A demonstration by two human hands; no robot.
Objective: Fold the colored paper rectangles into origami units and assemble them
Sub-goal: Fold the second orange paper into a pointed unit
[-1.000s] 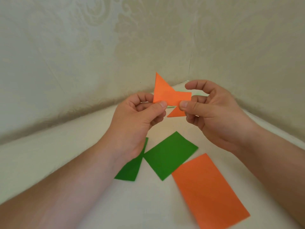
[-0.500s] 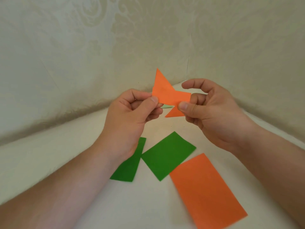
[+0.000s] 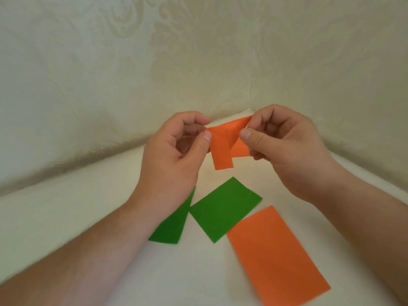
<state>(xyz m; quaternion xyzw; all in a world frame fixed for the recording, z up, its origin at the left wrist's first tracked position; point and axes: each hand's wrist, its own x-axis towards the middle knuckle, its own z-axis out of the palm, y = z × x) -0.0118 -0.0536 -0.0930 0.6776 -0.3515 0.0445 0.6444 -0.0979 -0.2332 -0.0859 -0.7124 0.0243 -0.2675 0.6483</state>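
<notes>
Pale walls corner our tabletop (image 3: 88,217), where spare sheets (image 3: 225,208) wait while our left hand (image 3: 174,155) and right hand (image 3: 284,149) pinch the orange unit (image 3: 223,146) aloft, freeing its flaps for folding.

cream cloth (image 3: 66,217), patterned backdrop (image 3: 110,74).

folded paper unit (image 3: 223,149): bright orange, plain, no print
flat paper rectangle (image 3: 276,255): same orange, solid
middle paper rectangle (image 3: 223,208): solid green
left paper rectangle (image 3: 172,226): same green, partly hidden by the wrist
tabletop (image 3: 88,217): plain cream
wall covering (image 3: 132,62): pale cream-beige, faint tone-on-tone damask swirls
</notes>
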